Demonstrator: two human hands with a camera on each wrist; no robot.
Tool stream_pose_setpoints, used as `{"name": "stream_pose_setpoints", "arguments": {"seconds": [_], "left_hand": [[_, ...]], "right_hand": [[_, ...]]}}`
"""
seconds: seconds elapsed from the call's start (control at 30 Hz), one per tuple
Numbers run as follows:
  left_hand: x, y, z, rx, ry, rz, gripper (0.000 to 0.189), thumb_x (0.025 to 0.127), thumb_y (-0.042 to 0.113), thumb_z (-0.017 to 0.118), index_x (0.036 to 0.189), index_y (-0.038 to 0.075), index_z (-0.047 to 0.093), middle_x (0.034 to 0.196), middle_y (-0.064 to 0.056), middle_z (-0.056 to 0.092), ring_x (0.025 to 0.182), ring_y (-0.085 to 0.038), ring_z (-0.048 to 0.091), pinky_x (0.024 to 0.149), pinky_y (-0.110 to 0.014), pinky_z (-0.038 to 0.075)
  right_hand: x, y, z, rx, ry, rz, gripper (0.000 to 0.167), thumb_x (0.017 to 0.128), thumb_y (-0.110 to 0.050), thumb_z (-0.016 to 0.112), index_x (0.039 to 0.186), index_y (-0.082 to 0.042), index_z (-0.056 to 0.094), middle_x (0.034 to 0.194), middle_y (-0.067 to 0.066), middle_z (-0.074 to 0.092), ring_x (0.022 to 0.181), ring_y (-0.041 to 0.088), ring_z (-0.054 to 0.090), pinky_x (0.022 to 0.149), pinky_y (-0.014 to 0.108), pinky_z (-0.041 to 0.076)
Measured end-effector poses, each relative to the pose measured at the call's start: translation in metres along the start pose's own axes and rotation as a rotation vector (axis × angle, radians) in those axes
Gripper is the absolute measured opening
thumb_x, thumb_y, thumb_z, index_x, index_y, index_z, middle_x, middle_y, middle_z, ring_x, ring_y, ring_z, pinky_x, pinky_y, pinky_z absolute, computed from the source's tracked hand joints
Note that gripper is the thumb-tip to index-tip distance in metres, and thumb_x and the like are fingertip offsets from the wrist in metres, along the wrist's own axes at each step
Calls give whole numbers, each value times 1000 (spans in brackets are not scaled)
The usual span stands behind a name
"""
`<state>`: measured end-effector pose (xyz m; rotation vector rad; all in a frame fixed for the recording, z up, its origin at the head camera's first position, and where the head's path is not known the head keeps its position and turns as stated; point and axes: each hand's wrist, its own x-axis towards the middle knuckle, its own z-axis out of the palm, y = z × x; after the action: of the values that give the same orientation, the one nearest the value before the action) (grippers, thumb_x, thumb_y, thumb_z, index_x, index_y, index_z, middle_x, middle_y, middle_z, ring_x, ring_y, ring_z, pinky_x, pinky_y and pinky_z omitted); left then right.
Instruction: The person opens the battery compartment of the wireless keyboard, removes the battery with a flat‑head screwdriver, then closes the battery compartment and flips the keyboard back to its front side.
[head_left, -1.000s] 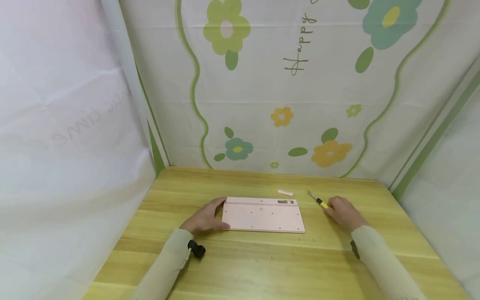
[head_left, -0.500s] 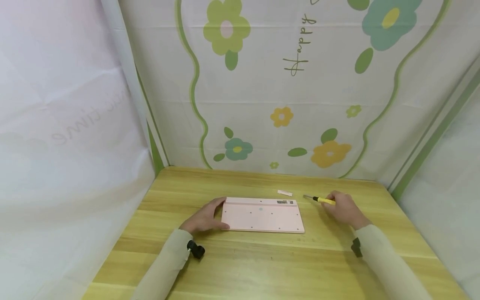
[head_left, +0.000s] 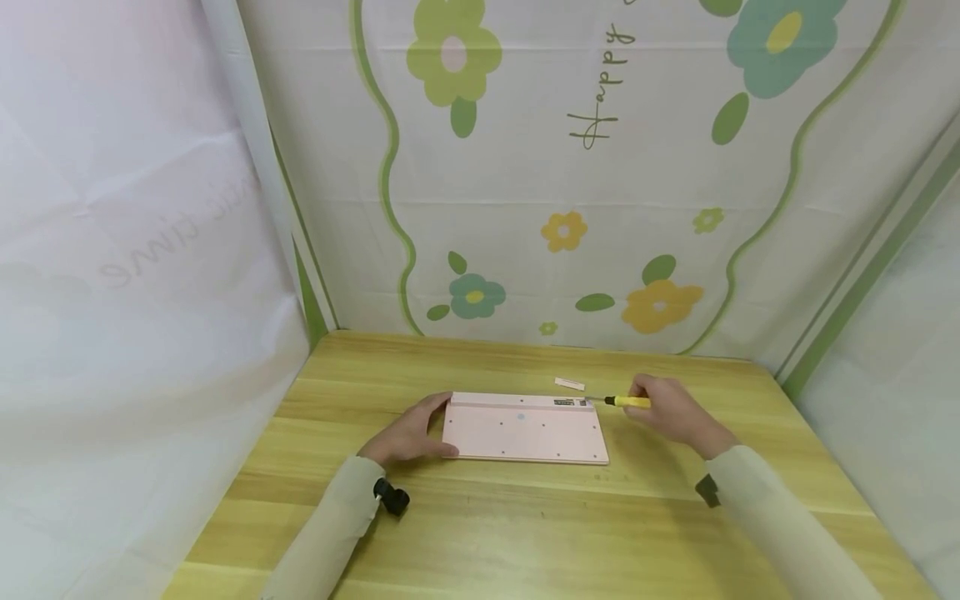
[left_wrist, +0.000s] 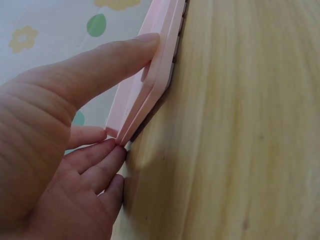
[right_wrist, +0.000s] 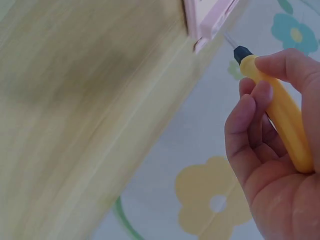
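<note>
A pink keyboard lies face down on the wooden table, its back dotted with small screws and a printed label near the far right corner. Dark keys show under its edge in the left wrist view. My left hand holds its left end, thumb on the near side and fingertips at the far corner. My right hand grips a screwdriver by its yellow handle, thumb along the black collar. In the head view the screwdriver's metal shaft points left and its tip overlaps the keyboard's far right corner.
Just behind the keyboard lies a small flat pink strip. White curtains with printed flowers close off the table at the back and both sides.
My right hand has moved left, turning the screwdriver from slanted to nearly level and bringing its tip to the keyboard's far right corner. The left hand and keyboard stay in place.
</note>
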<state>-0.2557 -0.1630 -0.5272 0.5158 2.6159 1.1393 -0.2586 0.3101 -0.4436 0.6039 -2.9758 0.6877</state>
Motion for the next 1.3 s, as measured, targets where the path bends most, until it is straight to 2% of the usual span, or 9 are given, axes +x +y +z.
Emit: {"name": "stream_pose_setpoints", "arguments": {"seconds": [0.2,0.43,0.7,0.83,1.0,1.17,1.3], "left_hand": [[-1,0,0,-2,1,6,112,81,44,92,167,11,30,173,-14,32,161,-37,30,130,-57,29],[-2,-1,-1,-26,-4,8,111,81,44,92,167,11,30,173,-13,31,161,-36,29,130,-57,29],[-3,0,-2,-7,-5,8,110,82,44,92,167,13,31,173,-13,31,161,-37,28,130,-57,28],[-4,0,-3,-10,-3,7,110,81,44,92,167,13,31,173,-13,31,161,-37,28,131,-57,28],[-3,0,-3,-13,-5,9,109,82,43,92,167,12,31,173,-13,31,162,-37,28,131,-57,27],[-2,-1,-1,-6,-8,15,110,82,44,92,167,13,31,173,-13,31,161,-37,29,131,-57,28],[-2,0,-2,-10,-9,12,110,82,44,92,167,13,31,173,-13,31,161,-37,28,131,-57,28]], "right_hand": [[7,-16,2,-2,-32,-20,14,92,-7,73,88,-9,60,79,1,64,61,10,45,55,22,43],[13,-22,5,-29,-64,-16,14,91,-8,73,86,-10,60,78,0,62,64,11,47,59,23,43],[25,-33,2,-86,-78,-63,17,86,-5,71,81,-9,56,71,-1,50,62,12,40,58,25,35],[34,-45,-3,-115,-121,-37,22,85,-5,71,78,-8,51,71,-1,41,64,14,36,59,27,31],[47,-67,-9,-117,-202,32,37,85,-2,73,73,-13,40,69,-2,31,63,14,30,59,29,27],[58,-87,-10,-153,-260,93,37,84,-3,80,75,-12,46,69,-1,37,62,14,35,57,28,33],[64,-91,-9,-162,-267,78,39,82,-4,82,72,-13,46,67,-1,38,59,13,35,56,26,33]]}}
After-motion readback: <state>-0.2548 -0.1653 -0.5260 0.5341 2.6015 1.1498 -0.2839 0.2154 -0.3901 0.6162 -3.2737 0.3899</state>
